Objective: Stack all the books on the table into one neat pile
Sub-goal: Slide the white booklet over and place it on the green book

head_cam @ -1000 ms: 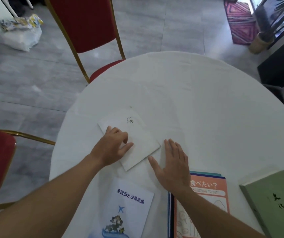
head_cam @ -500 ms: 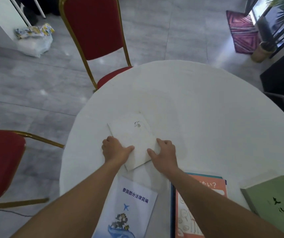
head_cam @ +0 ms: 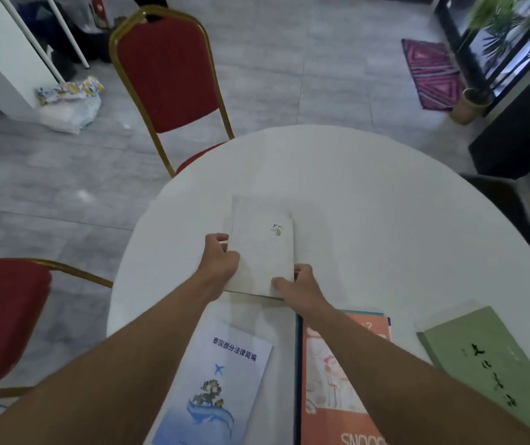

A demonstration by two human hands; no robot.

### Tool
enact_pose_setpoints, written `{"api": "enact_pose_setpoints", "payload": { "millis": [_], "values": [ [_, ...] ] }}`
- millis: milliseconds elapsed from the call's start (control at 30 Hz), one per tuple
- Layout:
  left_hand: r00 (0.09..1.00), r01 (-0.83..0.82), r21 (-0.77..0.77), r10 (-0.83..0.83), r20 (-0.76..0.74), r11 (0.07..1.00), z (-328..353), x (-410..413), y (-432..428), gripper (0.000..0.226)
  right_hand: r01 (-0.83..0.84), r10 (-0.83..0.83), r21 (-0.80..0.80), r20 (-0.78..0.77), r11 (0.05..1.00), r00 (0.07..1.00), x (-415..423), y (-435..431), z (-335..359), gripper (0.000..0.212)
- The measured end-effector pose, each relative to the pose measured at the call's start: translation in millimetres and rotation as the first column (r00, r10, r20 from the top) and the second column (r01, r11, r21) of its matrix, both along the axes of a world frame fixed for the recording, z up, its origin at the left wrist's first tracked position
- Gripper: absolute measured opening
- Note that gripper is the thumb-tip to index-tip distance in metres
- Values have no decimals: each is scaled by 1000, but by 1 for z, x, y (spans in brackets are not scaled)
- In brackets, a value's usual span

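Observation:
A white book (head_cam: 262, 244) with a small grey emblem lies on the round white table (head_cam: 385, 220), now square to me. My left hand (head_cam: 218, 260) grips its left edge, and my right hand (head_cam: 297, 282) grips its near right corner. Closer to me lie a pale blue booklet (head_cam: 222, 380) with blue Chinese lettering, an orange picture book (head_cam: 331, 387) partly under my right forearm, and a green book (head_cam: 494, 364) at the right.
A red chair with a gold frame (head_cam: 167, 78) stands at the table's far left edge. A second red chair (head_cam: 3, 316) stands to my left. A plastic bag (head_cam: 68, 104) lies on the floor. A dark cabinet (head_cam: 520, 130) is at the far right.
Both hands went from lying flat on and beside the white book to gripping its edges. The book has turned from a slant to straight.

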State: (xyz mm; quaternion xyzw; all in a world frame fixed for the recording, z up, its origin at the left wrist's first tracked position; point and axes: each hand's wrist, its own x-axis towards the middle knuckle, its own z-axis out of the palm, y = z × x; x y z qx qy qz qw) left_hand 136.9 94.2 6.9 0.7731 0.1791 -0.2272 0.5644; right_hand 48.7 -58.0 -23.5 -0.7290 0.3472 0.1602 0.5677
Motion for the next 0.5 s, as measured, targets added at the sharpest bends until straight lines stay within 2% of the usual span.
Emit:
{"api": "enact_pose_setpoints", "payload": {
  "millis": [67, 233, 333, 500],
  "values": [
    [1000, 23, -29, -22, 18, 999, 12, -12, -14, 41, 67, -68, 85, 6, 994, 998, -10, -13, 6, 52],
    [994, 99, -48, -97, 44, 994, 37, -51, -54, 39, 138, -142, 139, 19, 981, 990, -45, -60, 22, 76],
    [978, 204, -35, -203, 45, 978, 42, -83, -86, 36, 185, -197, 152, 69, 971, 978, -78, -90, 25, 60],
    [916, 373, 147, -389, 94, 916, 33, -146, -157, 34, 315, -321, 70, 107, 946, 941, -146, -148, 21, 50]
  ]
}}
